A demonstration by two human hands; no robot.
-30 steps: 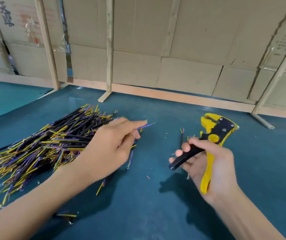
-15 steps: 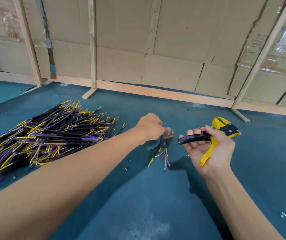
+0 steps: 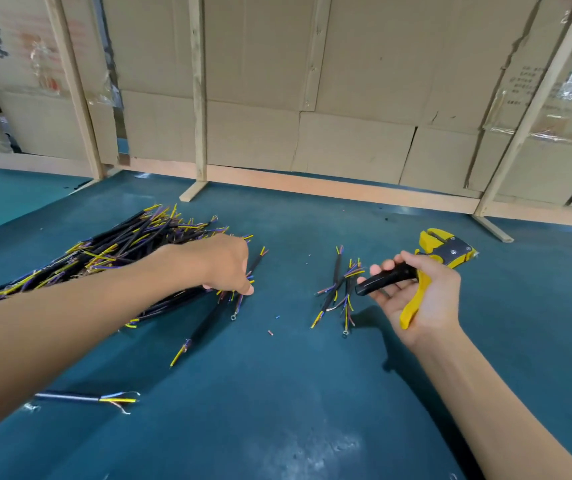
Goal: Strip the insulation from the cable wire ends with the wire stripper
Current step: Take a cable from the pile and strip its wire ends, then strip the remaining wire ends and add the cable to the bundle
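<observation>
A big pile of black cables with yellow and purple wire ends lies on the left of the teal table. My left hand reaches over the pile's right edge, fingers curled down around cable ends there. My right hand is palm up and grips the yellow and black wire stripper, jaws pointing away and to the right. A small group of cables lies just left of that hand, apart from it.
One loose cable lies near my left forearm, and another sits below the pile. Small insulation scraps dot the table's middle. A cardboard wall with wooden struts closes the far edge.
My left hand has left the small group of cables by the stripper and moved left, back to the big pile. My right hand still holds the stripper in much the same place.
</observation>
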